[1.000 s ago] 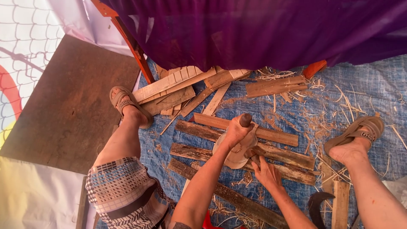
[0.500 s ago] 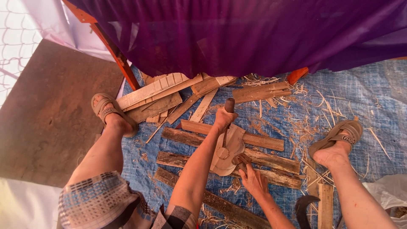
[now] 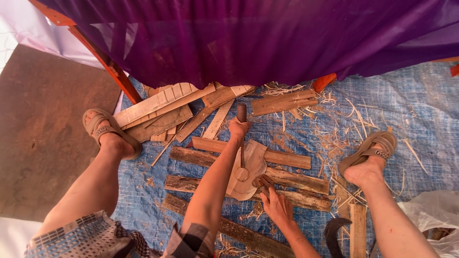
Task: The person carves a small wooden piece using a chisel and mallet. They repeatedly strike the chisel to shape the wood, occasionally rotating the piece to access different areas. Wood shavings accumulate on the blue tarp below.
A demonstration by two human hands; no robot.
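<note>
Left hand (image 3: 237,128) is up now — fingers clamped on the mallet (image 3: 241,113), raised over the workpiece (image 3: 246,168) at centre; right hand (image 3: 276,206) fingers grip the chisel (image 3: 263,181), steadying for a blow.

Carved piece (image 3: 248,169): pale, smooth bare wood. Planks (image 3: 287,177): rough, dark, bark-edged wood. Tarpaulin (image 3: 411,110): blue woven plastic, matt. Curtain (image 3: 248,38): purple sheer cloth. Tool handle (image 3: 241,112): dark wood.
</note>
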